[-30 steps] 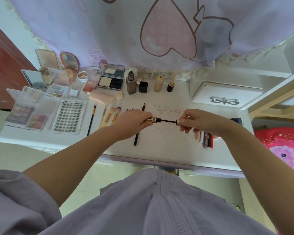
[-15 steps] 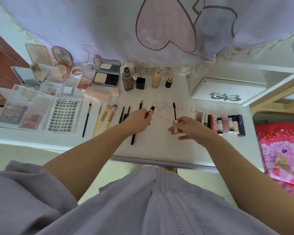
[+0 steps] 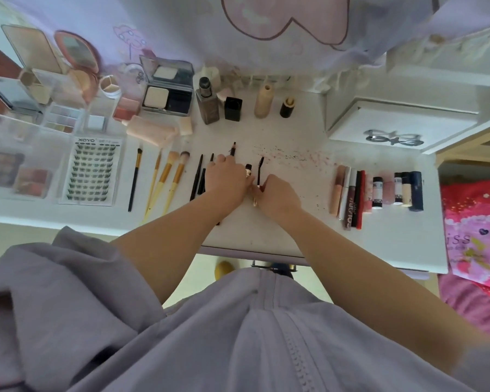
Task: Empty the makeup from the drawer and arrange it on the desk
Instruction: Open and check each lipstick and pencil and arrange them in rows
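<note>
On the white desk my left hand holds a small black and gold mascara tube, lying flat with its tip pointing away. Right beside it my right hand pinches the gold end of the mascara wand, whose brush lies on the desk pointing away. Both hands are low on the desk and nearly touch. A black pencil sticks out past my left fingers, next to thin black liners.
Left of my hands lie several brushes, a lash tray and palettes. Compacts and bottles line the back. Lip products lie in a row at right. A white drawer box stands back right.
The wand has been pulled out of the tube. Both hands have come down to the desk and drawn together, laying tube and wand side by side right of the black pencil.
</note>
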{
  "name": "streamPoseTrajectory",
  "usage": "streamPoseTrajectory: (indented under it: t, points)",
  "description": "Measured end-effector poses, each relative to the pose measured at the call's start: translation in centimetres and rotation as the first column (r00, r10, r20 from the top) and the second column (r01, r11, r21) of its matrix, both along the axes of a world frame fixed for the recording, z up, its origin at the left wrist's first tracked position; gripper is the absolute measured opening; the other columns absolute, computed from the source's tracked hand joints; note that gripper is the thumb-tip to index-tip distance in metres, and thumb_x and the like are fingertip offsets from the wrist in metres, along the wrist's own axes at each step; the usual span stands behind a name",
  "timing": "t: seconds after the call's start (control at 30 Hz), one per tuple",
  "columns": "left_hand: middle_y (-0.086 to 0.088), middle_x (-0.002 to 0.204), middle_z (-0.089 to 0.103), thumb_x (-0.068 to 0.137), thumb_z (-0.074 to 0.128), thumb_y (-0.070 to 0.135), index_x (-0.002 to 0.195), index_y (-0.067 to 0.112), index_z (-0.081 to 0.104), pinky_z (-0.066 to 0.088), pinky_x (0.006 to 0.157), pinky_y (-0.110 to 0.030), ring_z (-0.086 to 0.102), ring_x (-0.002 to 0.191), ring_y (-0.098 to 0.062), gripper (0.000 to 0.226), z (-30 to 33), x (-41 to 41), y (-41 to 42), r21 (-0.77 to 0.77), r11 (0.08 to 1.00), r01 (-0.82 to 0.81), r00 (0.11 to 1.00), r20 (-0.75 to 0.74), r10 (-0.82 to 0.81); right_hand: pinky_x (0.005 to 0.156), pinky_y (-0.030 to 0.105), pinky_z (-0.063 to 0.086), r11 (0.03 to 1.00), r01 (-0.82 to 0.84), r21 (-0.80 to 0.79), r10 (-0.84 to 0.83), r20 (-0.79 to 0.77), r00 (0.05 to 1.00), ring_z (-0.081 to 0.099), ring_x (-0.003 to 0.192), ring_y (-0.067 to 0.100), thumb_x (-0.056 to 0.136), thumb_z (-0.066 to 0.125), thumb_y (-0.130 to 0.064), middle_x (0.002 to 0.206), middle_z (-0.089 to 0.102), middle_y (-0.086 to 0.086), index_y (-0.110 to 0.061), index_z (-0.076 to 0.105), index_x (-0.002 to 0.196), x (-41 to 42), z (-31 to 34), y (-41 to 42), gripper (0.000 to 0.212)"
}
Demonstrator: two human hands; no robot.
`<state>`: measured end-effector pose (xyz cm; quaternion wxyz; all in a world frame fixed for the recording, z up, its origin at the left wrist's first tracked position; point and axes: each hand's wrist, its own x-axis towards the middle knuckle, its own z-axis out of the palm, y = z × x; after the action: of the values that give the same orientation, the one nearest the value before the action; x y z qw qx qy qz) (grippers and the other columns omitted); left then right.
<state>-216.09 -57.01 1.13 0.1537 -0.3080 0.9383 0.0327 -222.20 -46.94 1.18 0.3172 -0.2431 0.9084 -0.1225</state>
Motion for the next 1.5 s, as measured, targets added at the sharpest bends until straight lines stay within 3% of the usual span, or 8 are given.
streamPoseTrajectory:
  t: [0.27, 0.5, 0.7, 0.9, 1.03, 1.23, 1.37, 1.5]
  points:
    - [-0.012, 0.117, 0.056, 0.097, 0.036, 0.044, 0.115, 0.008, 0.053, 0.039, 0.085, -0.036, 0.048, 0.11, -0.028, 0.044, 0.7, 0.0, -0.8, -0.009, 0.999, -0.047, 0.993, -0.107, 0.046, 0.062, 0.03, 0.039, 0.999, -0.046, -0.027, 0.044, -0.042, 0.998, 0.056, 0.078, 0.023, 0.093, 0.04, -0.053, 0.085, 0.058, 0.002, -0.014, 0.052, 0.096, -1.8, 0.4, 0.0, 0.041]
    - [-0.007, 0.112, 0.057, 0.098, 0.036, 0.033, 0.111, 0.011, 0.049, 0.038, 0.081, -0.035, 0.049, 0.104, -0.025, 0.03, 1.7, -5.4, 6.1, 0.161, 0.964, 0.21, 0.921, -0.363, -0.14, 0.064, 0.029, 0.038, 0.996, 0.053, -0.067, -0.062, -0.139, 0.988, 0.053, 0.077, 0.022, 0.094, 0.043, -0.025, 0.087, 0.06, 0.007, -0.009, 0.057, 0.091, -11.6, 3.6, 6.4, 0.021]
    - [-0.008, 0.121, 0.054, 0.098, 0.031, 0.033, 0.12, 0.011, 0.046, 0.035, 0.089, -0.036, 0.047, 0.113, -0.026, 0.035, -0.8, -10.3, 12.8, 0.287, 0.953, 0.097, 0.98, -0.192, -0.042, 0.069, 0.03, 0.041, 0.993, -0.059, 0.101, 0.059, 0.003, 0.998, 0.054, 0.082, 0.022, 0.09, 0.049, -0.023, 0.091, 0.059, 0.006, -0.01, 0.06, 0.088, -15.3, 3.8, 7.8, 0.017]
    - [-0.007, 0.109, 0.058, 0.097, 0.033, 0.032, 0.108, 0.009, 0.053, 0.032, 0.073, -0.031, 0.052, 0.1, -0.024, 0.033, -1.2, -10.6, 12.9, 0.291, 0.956, -0.028, 0.969, -0.227, 0.097, 0.058, 0.03, 0.038, 0.992, -0.105, 0.076, 0.103, 0.034, 0.994, 0.052, 0.073, 0.024, 0.092, 0.047, -0.025, 0.07, 0.053, 0.006, -0.007, 0.054, 0.072, -16.2, 2.7, 7.2, 0.028]
    - [-0.011, 0.108, 0.054, 0.097, 0.037, 0.026, 0.109, 0.004, 0.049, 0.034, 0.07, -0.03, 0.049, 0.099, -0.025, 0.028, -0.8, -9.4, 11.7, 0.38, 0.922, -0.079, 0.951, -0.248, 0.184, 0.054, 0.026, 0.035, 0.997, -0.07, 0.022, 0.067, 0.124, 0.99, 0.053, 0.062, 0.015, 0.096, 0.044, -0.033, 0.066, 0.06, 0.002, -0.003, 0.062, 0.089, -16.0, 2.7, 6.5, 0.036]
    - [-0.007, 0.081, 0.053, 0.099, 0.039, 0.026, 0.102, 0.004, 0.043, 0.032, 0.05, -0.031, 0.047, 0.064, -0.022, 0.023, -0.1, -6.7, 9.8, 0.543, 0.834, -0.098, 0.879, -0.346, 0.329, 0.053, 0.024, 0.042, 0.994, 0.106, -0.022, -0.095, 0.3, 0.949, 0.053, 0.053, 0.012, 0.097, 0.038, -0.044, 0.066, 0.064, -0.002, -0.007, 0.065, 0.091, -14.0, 3.4, 5.4, 0.046]
    - [0.0, 0.074, 0.048, 0.1, 0.034, 0.034, 0.106, 0.011, 0.042, 0.027, 0.045, -0.027, 0.042, 0.053, -0.015, 0.024, 0.8, -4.5, 8.2, 0.456, 0.888, 0.051, 0.889, -0.426, 0.168, 0.042, 0.02, 0.034, 0.987, 0.156, -0.039, -0.126, 0.421, 0.898, 0.042, 0.04, 0.008, 0.095, 0.039, -0.051, 0.053, 0.056, -0.005, -0.01, 0.066, 0.081, -13.0, 4.5, 5.3, 0.051]
    - [0.011, 0.065, 0.042, 0.099, 0.03, 0.042, 0.099, 0.019, 0.043, 0.025, 0.044, -0.024, 0.041, 0.052, -0.006, 0.026, 2.1, -2.4, 6.6, 0.401, 0.9, 0.172, 0.918, -0.396, 0.001, 0.036, 0.018, 0.025, 0.989, 0.108, -0.104, -0.032, 0.556, 0.831, 0.032, 0.035, 0.005, 0.097, 0.047, -0.036, 0.045, 0.046, -0.007, -0.008, 0.063, 0.086, -12.1, 5.9, 5.3, 0.033]
